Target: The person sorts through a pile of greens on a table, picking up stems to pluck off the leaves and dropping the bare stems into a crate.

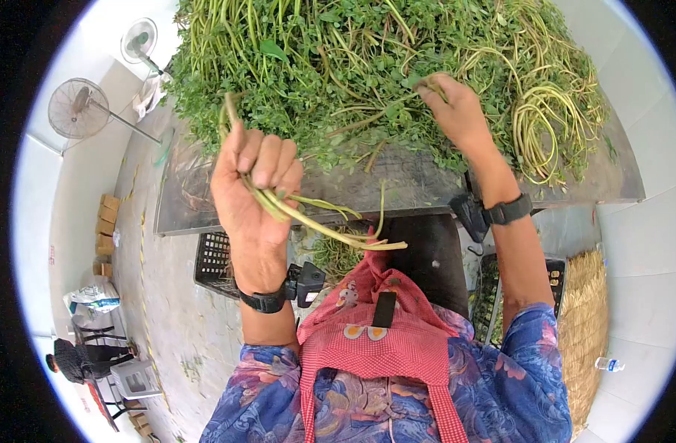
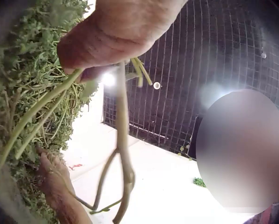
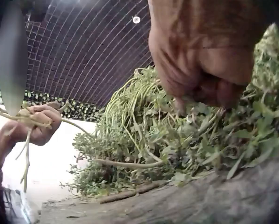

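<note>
A heap of leafy green stems (image 1: pixel 316 81) covers most of the table (image 1: pixel 419 181). My left hand (image 1: pixel 255 181) is raised in front of the heap's near left edge, fingers curled round a few long, bare stems (image 1: pixel 312 221). Their forked ends hang out below the fist, as the left wrist view also shows with a thick brownish stem (image 2: pixel 123 140). My right hand (image 1: pixel 462 118) is at the heap's near right side and pinches a leafy stem (image 1: pixel 410 96). In the right wrist view, its curled fingertips are down among the leaves and partly hidden.
Coiled pale stems (image 1: pixel 533 133) lie at the table's right. Under the table are a black crate (image 1: pixel 214 258) at left and another crate (image 1: pixel 553 277) at right, beside a straw mat (image 1: pixel 585 325). Standing fans (image 1: pixel 79 108) and a seated person (image 1: pixel 87 362) are at far left.
</note>
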Action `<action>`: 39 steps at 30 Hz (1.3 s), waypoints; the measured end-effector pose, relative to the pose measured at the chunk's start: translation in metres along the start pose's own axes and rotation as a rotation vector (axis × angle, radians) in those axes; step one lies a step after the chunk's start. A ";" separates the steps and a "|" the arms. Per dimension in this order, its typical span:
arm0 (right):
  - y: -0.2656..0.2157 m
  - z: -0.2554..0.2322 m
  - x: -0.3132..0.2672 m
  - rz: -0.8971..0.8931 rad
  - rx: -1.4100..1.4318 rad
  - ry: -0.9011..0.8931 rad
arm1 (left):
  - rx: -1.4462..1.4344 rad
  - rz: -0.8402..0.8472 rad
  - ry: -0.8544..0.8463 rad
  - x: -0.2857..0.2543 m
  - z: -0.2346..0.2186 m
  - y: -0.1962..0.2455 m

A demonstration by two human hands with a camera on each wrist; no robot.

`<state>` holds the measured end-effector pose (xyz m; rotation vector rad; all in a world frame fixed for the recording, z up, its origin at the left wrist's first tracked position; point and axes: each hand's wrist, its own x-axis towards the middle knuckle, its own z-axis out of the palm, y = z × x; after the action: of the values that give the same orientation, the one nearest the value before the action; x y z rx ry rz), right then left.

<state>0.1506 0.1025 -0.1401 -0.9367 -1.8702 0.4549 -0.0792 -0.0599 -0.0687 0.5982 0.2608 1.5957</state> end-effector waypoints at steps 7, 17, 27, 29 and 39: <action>-0.005 0.003 0.015 0.081 -0.619 -0.316 | 0.176 0.084 0.270 0.001 0.003 -0.022; -0.029 -0.009 0.018 0.062 0.143 -0.292 | 0.432 0.131 0.324 0.034 -0.011 -0.044; -0.057 -0.016 0.004 0.414 0.479 -0.327 | 0.583 0.208 0.292 0.054 -0.012 -0.060; -0.054 -0.003 0.004 0.252 0.474 -0.281 | 0.596 0.205 0.305 0.053 -0.009 -0.062; -0.057 0.019 -0.003 0.103 0.003 0.141 | 0.782 0.411 0.228 0.045 -0.007 -0.070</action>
<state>0.1113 0.0660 -0.1134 -1.0401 -1.6998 0.4419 -0.0235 -0.0062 -0.1005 1.1167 1.0130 1.9478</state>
